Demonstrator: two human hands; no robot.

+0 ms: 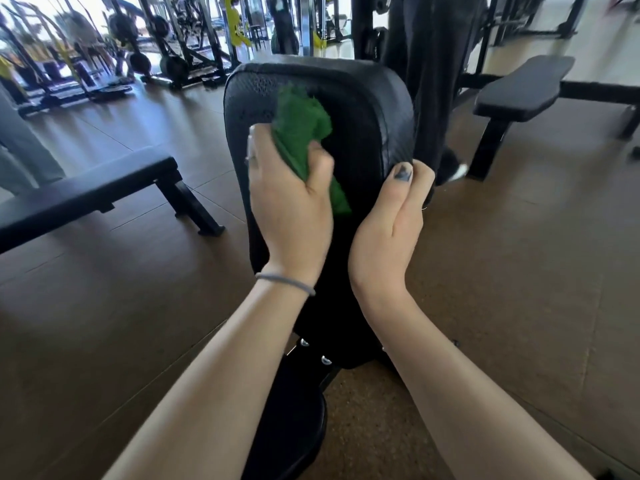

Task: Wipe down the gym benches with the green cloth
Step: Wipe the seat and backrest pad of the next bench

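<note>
A black padded bench (370, 109) runs away from me down the middle of the head view, its backrest raised. My left hand (289, 209) is closed around a crumpled green cloth (301, 126) and presses it against the pad's upper left part. Part of the cloth hangs below my thumb. My right hand (391, 220) grips the pad's right edge, thumb on top and fingers wrapped behind it. The bench's lower seat (287, 417) lies between my forearms.
A flat black bench (86, 192) stands at the left and another flat bench (523, 86) at the right. A person in dark trousers (429, 64) stands just behind the backrest. Weight racks and machines (166, 46) fill the far left. Brown floor surrounds the benches.
</note>
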